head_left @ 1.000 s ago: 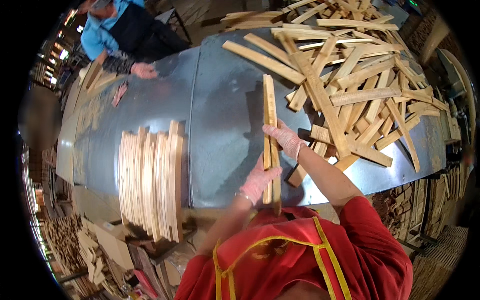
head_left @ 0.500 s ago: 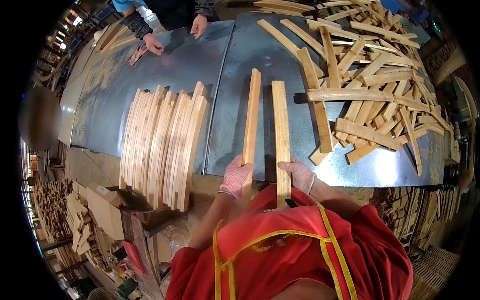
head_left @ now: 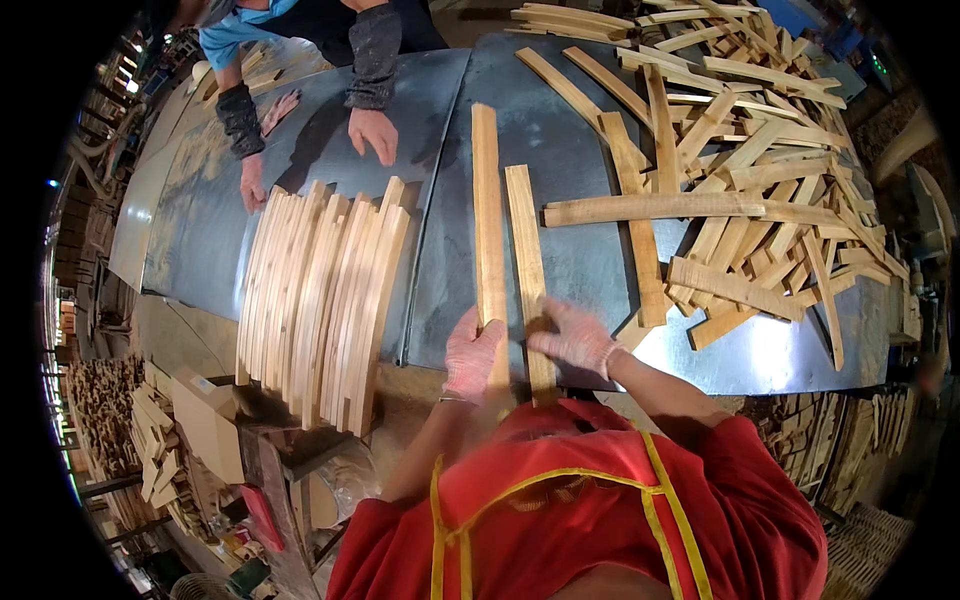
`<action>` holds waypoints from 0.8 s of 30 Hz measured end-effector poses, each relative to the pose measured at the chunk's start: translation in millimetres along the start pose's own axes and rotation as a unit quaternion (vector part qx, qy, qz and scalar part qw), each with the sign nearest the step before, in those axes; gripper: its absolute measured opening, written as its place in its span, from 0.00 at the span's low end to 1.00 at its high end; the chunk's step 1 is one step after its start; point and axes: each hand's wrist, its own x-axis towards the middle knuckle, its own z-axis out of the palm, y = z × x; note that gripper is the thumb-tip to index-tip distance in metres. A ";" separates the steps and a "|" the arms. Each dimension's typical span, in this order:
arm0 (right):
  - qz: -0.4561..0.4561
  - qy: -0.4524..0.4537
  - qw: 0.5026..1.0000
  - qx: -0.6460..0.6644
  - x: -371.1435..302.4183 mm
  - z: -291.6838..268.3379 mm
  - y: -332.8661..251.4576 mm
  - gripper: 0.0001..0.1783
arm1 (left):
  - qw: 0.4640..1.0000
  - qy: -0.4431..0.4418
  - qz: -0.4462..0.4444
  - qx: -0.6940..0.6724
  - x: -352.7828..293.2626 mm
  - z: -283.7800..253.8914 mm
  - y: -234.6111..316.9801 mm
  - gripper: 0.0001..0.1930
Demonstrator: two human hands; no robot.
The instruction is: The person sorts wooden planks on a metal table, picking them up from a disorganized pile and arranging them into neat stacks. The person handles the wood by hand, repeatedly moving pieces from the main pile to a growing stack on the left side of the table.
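My left hand (head_left: 473,355), in a pale knit glove, grips a long wooden slat (head_left: 487,210) that points away from me over the table's near edge. Just right of it lies a second, shorter-looking wooden slat (head_left: 525,240). My right hand (head_left: 575,338), also gloved and a little blurred, has its thumb and fingers on this second slat near its close end. A narrow gap separates the two slats. To the left, a row of wooden slats (head_left: 320,300) lies side by side, their near ends jutting past the table edge.
A large jumbled heap of wooden slats (head_left: 740,190) covers the right of the metal-topped table (head_left: 430,270). Across the table a co-worker's hands (head_left: 373,135) hang near the row's far end. A loose glove (head_left: 281,110) lies farther back. A cardboard box (head_left: 208,425) stands lower left.
Both slats in my hands have shifted left and closer together. The co-worker has leaned in, hands now nearer the row. One slat on the heap has shifted left.
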 end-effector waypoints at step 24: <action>0.155 0.002 0.988 -0.012 45.9 -234.7 135.5 0.47 | 0.958 -0.117 -0.103 -0.240 50.2 -2.4 -38.9 0.33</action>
